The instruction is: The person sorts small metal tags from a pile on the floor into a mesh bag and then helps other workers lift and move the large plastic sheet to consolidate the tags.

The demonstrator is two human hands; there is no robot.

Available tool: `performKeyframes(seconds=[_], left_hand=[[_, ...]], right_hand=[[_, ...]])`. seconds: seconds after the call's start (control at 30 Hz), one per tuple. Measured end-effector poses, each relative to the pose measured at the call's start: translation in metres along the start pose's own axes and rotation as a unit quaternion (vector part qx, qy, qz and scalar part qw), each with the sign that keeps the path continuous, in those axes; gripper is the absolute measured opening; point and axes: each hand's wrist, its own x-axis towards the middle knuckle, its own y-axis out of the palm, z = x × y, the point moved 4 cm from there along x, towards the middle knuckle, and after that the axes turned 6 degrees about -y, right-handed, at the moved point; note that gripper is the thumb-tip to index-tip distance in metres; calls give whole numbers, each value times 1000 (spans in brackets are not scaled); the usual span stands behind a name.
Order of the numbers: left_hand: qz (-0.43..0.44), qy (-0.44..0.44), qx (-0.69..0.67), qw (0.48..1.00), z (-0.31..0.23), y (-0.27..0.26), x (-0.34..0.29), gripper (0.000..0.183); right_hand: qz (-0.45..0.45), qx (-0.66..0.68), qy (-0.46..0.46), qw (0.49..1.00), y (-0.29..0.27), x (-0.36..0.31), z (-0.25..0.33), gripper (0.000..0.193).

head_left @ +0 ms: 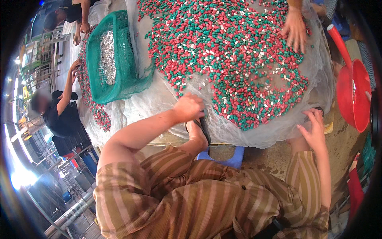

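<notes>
A broad layer of small red, green and white pieces (pixel 223 51) lies spread over a thin whitish net sheet (pixel 258 137) in front of me. My left hand (pixel 189 107) is at the near left edge of the layer, its fingers curled in. Whatever those fingers may hold is hidden. At the sheet's near right edge is my right hand (pixel 314 125), with thumb and fingers apart and nothing visible in them. It is close to the net and apart from the pieces.
A green mesh basket (pixel 92 75) holding silvery-white pieces stands at left. A co-worker's hand (pixel 295 32) reaches over the far right of the layer. A red long-handled scoop (pixel 346 95) is at right, a blue stool (pixel 234 159) below the sheet. Other people work at far left.
</notes>
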Motion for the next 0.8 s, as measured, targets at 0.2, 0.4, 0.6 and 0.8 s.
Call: performKeyframes(seconds=[0.2,0.4,0.6,0.8], left_hand=[[104,-25,169,980,-23,68,21,14],[102,-163,132,972,-3,13,29,14],[26,-190,133,972,69,-32,-57,69],[155,-257,167,939,26,57,-152,93]], right_hand=[[60,-94,-37,993,3,-1,5,56],[203,-233,-143,940,10,-3,22,82],[231,-411,-255,844,56,7,-10,84],[325,-455,-188,808,106,4,-58,30]])
